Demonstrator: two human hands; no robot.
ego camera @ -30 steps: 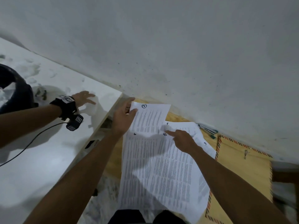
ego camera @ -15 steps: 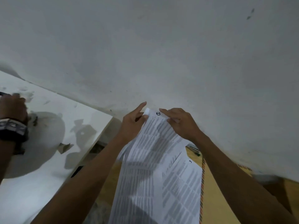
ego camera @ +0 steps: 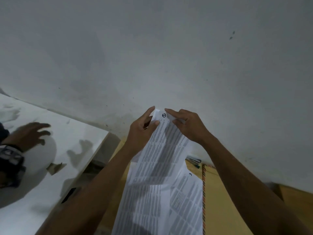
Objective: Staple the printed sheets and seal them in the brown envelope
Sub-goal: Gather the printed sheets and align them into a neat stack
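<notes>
White printed sheets (ego camera: 162,150), long axis toward the wall, top edge pinched by left hand (ego camera: 141,131) and right hand (ego camera: 188,126).

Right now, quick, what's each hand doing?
Left hand: pinches the top left of the sheets, lifted.
Right hand: pinches their top right corner.

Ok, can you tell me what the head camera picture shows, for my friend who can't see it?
Two hands, the left hand and the right hand, pinch the top edge of the printed sheets, lifted in front of a grey wall. The top page has a circled 1. The brown envelope lies underneath on the right, and another person's hand rests on a white table on the left.
</notes>
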